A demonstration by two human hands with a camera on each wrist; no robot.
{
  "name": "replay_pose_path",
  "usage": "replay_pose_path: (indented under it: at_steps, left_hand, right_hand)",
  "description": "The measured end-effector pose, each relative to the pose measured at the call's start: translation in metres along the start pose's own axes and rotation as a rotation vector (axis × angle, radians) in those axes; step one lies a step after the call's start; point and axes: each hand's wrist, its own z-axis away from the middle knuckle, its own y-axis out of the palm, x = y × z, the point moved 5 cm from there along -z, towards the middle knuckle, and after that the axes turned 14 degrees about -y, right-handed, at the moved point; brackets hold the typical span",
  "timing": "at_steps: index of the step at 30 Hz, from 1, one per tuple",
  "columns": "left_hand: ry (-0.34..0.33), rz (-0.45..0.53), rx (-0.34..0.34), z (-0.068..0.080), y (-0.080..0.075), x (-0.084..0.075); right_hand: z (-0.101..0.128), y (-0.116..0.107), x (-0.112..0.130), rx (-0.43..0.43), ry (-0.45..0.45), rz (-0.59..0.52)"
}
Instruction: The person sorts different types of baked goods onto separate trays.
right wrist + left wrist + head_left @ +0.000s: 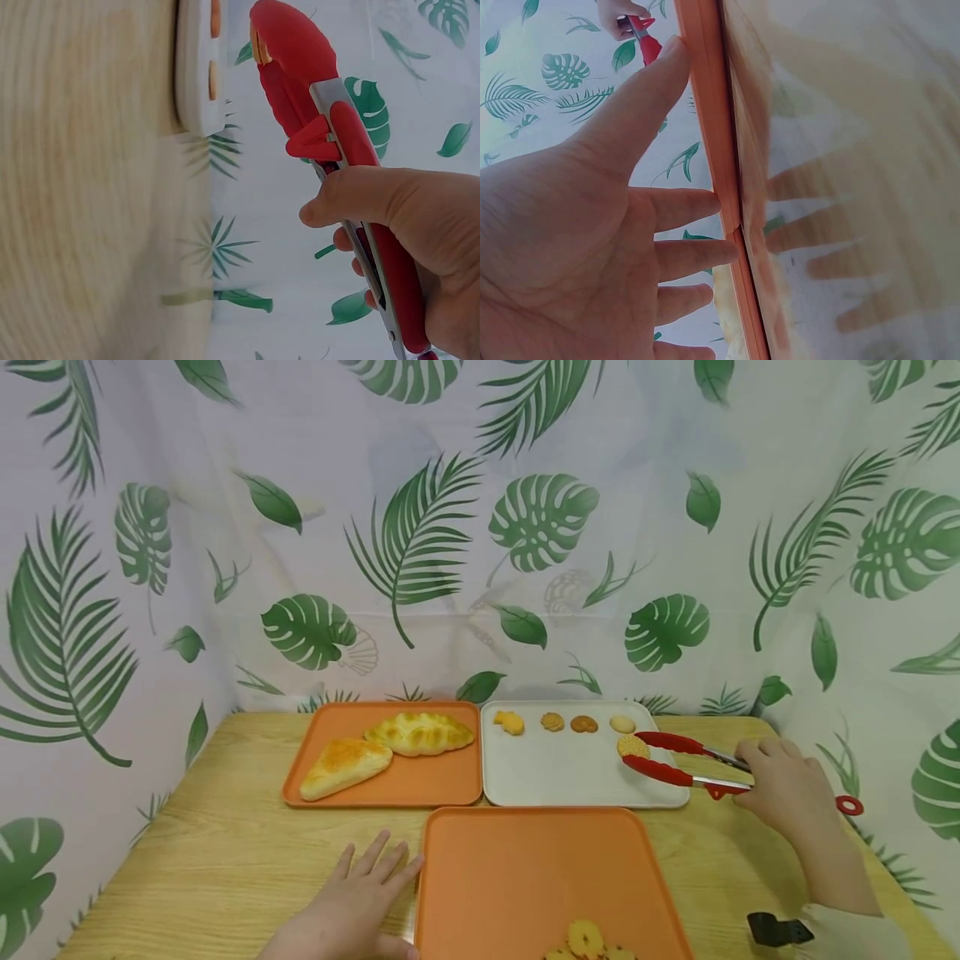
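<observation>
My right hand (787, 781) grips a pair of red-tipped metal tongs (360, 142). Between the tong tips a round yellow cookie (633, 747) is pinched, over the right end of the white tray (570, 781). My left hand (348, 897) lies with fingers spread at the left edge of the near orange tray (525, 868); the left wrist view shows its palm and straight fingers beside the orange rim (714, 97). Near that tray's front edge sits a ring-shaped cookie (585, 937) with others partly cut off by the frame.
Along the white tray's back lie a fish-shaped cookie (510, 722), a ridged cookie (552, 721), a brown cookie (584, 724) and a pale oval one (622, 723). The back orange tray (435, 785) carries a triangular bread (347, 767) and a long bread (420, 733). A leaf-print cloth stands behind.
</observation>
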Motion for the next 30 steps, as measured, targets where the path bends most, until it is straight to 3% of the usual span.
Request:
replay_pose_path:
  at_steps: [17,30]
  left_hand:
    - [0.009,0.005,-0.012,0.001,-0.001,-0.002]
    - [0.006,0.008,-0.006,-0.001,0.001,-0.001]
  right_hand:
    - [0.004,0.022,-0.011,0.113,0.064,0.009]
    - [0.007,0.014,-0.010,0.120,0.089,0.009]
